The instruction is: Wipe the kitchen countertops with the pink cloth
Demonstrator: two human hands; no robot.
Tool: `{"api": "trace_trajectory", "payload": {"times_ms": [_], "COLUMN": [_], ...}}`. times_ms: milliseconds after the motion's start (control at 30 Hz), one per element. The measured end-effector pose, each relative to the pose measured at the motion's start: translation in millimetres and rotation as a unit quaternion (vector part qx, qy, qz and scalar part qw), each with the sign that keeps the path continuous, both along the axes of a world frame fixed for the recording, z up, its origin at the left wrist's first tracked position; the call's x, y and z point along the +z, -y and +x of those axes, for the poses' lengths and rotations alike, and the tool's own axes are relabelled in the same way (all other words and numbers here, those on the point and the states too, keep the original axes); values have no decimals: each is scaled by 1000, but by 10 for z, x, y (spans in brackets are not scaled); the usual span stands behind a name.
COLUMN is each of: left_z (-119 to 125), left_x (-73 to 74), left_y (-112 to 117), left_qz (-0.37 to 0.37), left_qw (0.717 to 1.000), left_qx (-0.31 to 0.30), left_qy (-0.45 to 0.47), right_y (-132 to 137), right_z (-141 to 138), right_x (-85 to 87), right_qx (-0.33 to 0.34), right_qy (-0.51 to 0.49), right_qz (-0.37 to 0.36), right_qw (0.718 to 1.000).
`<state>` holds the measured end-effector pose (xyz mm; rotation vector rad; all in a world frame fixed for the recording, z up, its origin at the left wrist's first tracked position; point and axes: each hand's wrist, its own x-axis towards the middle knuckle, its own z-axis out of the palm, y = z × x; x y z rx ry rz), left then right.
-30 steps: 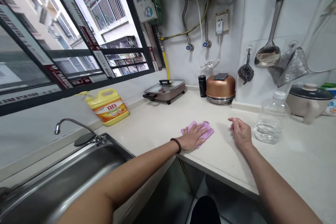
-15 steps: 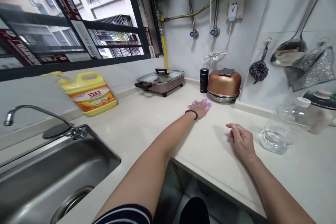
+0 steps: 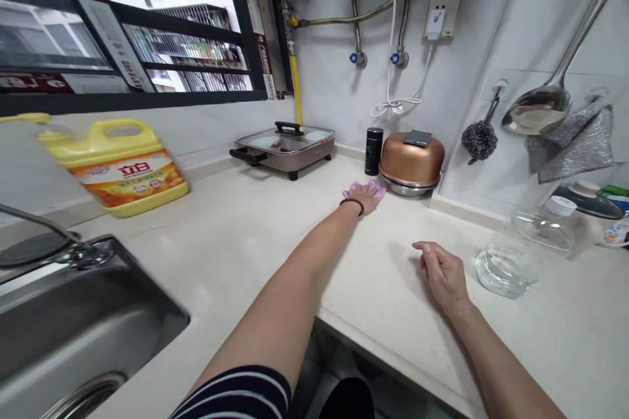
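Observation:
My left hand (image 3: 362, 199) lies palm down on a purple cloth (image 3: 378, 191), pressing it against the pale countertop (image 3: 255, 229). Crumpled cloth edges show around the fingers. A dark beaded bracelet circles that wrist. Just beyond the cloth are a black cylindrical flask (image 3: 373, 152) and a copper-coloured domed bowl (image 3: 410, 160) with a phone (image 3: 417, 138) on top. My right hand (image 3: 445, 276) is held low by the counter with loosely curled fingers, the index finger partly out, and nothing visible in it. Right of it stands a clear plastic jug (image 3: 515, 255) with some clear liquid inside.
A lidded electric pan (image 3: 289, 156) stands in the back corner. At left are a yellow detergent jug (image 3: 132, 173) and a steel sink (image 3: 113, 314) with a tap. A ladle (image 3: 540, 108), a scrubber (image 3: 480, 139) and silvery cloths (image 3: 574, 147) hang on the right wall.
The view has turned slightly right, so everything sits further left in it. My left hand remains on the cloth in nearly the same place. My right hand keeps its curled shape.

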<state>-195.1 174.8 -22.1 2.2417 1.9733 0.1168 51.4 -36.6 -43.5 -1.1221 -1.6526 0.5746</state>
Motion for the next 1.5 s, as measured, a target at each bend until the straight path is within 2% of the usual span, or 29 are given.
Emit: {"api": "trace_trajectory", "payload": {"times_ms": [200,400,533,600,667,767,867,1033,1233,1367,1500], "left_z": [-312,-768,-988,-1071,-1131,-1158,-1096,-896,-760,-827,-1059], "left_x": [4,-43,-98,-139,-173,-180,-129,-25,-10,-20,-29], "left_y": [619,1552,2122,2294,2366,2297,2055,1418,630,221,-43], "left_qz": [-10,-11,-21,-14,-7,-13,-23,-21,-3,1,4], "left_qw": [998,993,989,987,985,985,989,996,999,999,997], "left_qx": [-56,-121,-145,-159,-170,-169,-145,-86,-16,20,73], "left_qy": [-14,-5,0,4,9,9,3,-13,-31,-35,-40], "right_y": [-36,-82,-75,-66,-59,-57,-58,-32,5,26,42], "right_z": [44,87,113,118,111,79,43,40,39,31,43], "right_x": [-13,-46,-69,-83,-94,-96,-86,-70,-65,-48,-36], "right_qx": [-15,-27,-31,-28,-24,-17,-9,-2,-4,-1,5], "right_qy": [-7,-19,-33,-36,-38,-32,-24,-16,5,17,27], "right_qz": [-4,-8,-14,-17,-18,-19,-19,-24,-35,-29,-22], "right_qw": [1000,999,999,999,999,999,999,1000,999,999,999]}}
